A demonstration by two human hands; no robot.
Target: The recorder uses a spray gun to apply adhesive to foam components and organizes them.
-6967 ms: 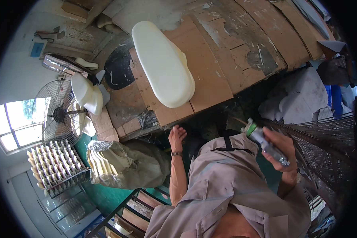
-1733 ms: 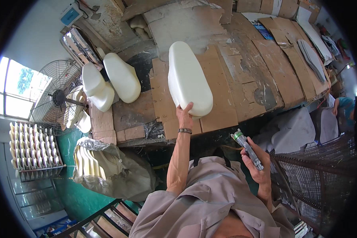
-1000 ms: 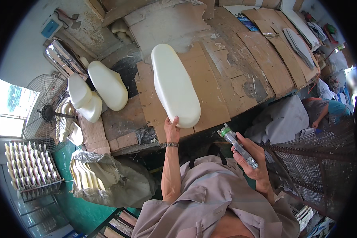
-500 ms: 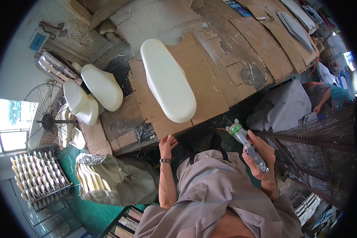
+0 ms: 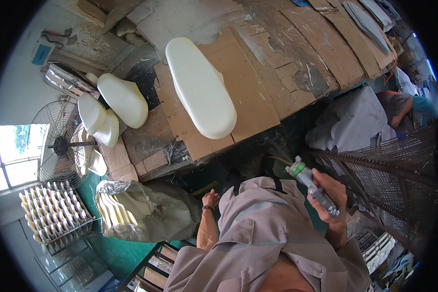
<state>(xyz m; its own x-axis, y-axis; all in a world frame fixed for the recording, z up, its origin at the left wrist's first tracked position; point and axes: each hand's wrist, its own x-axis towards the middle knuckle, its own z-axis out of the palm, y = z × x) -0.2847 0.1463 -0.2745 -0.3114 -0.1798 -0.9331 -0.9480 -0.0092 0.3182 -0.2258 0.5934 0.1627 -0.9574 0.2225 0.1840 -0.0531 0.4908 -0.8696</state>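
In my right hand (image 5: 330, 197) is a grey hand tool with a green ring (image 5: 312, 185); my fingers wrap round its body and its ringed end points up and to the left. What kind of tool it is I cannot make out. My left hand (image 5: 210, 198) hangs at my side below the table edge, its fingers curled in, with nothing seen in them. Beyond both hands, a long white moulded foam piece (image 5: 199, 87) lies on a cardboard sheet (image 5: 255, 112). Neither hand touches it.
More white foam pieces (image 5: 124, 100) sit at the table's left, near a standing fan (image 5: 61, 145). A sack (image 5: 173, 219) of foam pieces and a rack (image 5: 53, 214) of curved pieces stand left. Rusty mesh (image 5: 374, 177) is at my right; another person's arm (image 5: 404, 112) shows beyond.
My left hand has dropped away from the table edge and curled more. My right hand has moved a little right with the tool. The view has shifted; the foam piece stays on the cardboard.
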